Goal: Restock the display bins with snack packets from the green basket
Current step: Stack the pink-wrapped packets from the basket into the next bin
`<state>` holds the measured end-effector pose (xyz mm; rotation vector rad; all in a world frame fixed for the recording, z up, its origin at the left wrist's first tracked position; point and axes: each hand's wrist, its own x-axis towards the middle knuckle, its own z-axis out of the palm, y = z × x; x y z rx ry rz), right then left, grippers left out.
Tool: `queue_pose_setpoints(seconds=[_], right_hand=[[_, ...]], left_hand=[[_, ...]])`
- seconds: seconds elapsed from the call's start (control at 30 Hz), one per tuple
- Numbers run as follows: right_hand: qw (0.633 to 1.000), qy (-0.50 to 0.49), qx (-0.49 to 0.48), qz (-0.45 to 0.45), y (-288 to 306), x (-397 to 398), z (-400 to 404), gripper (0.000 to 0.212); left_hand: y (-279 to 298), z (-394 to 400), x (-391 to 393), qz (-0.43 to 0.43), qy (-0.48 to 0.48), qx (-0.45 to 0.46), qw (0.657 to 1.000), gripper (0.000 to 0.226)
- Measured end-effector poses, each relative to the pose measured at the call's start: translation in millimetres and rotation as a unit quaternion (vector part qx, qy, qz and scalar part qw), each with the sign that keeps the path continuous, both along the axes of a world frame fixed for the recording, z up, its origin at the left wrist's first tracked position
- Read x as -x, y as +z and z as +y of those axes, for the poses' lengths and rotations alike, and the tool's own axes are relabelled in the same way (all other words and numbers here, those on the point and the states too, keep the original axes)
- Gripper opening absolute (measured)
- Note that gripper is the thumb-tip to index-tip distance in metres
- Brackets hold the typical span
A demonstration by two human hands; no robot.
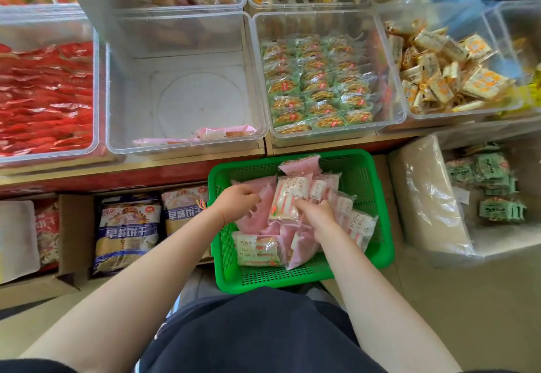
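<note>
The green basket (366, 185) sits on the floor below the shelf, holding several pink and white snack packets (257, 249). My left hand (234, 200) reaches into its left side with fingers curled over a pink packet (263, 194); whether it grips is unclear. My right hand (317, 214) pinches the lower edge of a white cake packet (288, 200) in the middle of the basket. Directly above, a clear display bin (187, 144) stands almost bare, with two pink packets (225, 132) along its front wall.
Neighbouring clear bins hold red packets (46, 97), green-wrapped pastries (316, 85) and yellow biscuits (445, 71). Cardboard boxes with blue biscuit bags (128, 232) stand under the shelf at left. A carton lined with plastic and holding green packets (494, 185) stands at right.
</note>
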<state>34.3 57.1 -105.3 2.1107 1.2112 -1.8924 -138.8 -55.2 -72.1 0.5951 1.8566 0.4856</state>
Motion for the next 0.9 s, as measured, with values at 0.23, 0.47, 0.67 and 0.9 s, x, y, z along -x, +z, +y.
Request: queue_pose_setpoints(seconds=[0.23, 0.47, 0.67, 0.9], right_hand=[[0.951, 0.034, 0.132, 0.277, 31, -10, 0, 0.055], [0.958, -0.014, 0.120, 0.261, 38, 3, 5, 0.065], [0.948, -0.047, 0.136, 0.283, 45, -2, 15, 0.046], [0.908, -0.016, 0.168, 0.383, 74, 17, 20, 0.082]], left_hand=[[7, 4, -2, -0.240, 0.100, -0.031, 0.965, 0.084], [17, -11, 15, -0.372, 0.296, -0.107, 0.874, 0.033], [23, -38, 40, -0.310, 0.334, -0.087, 0.886, 0.038], [58, -32, 62, -0.344, 0.298, -0.158, 0.876, 0.022]])
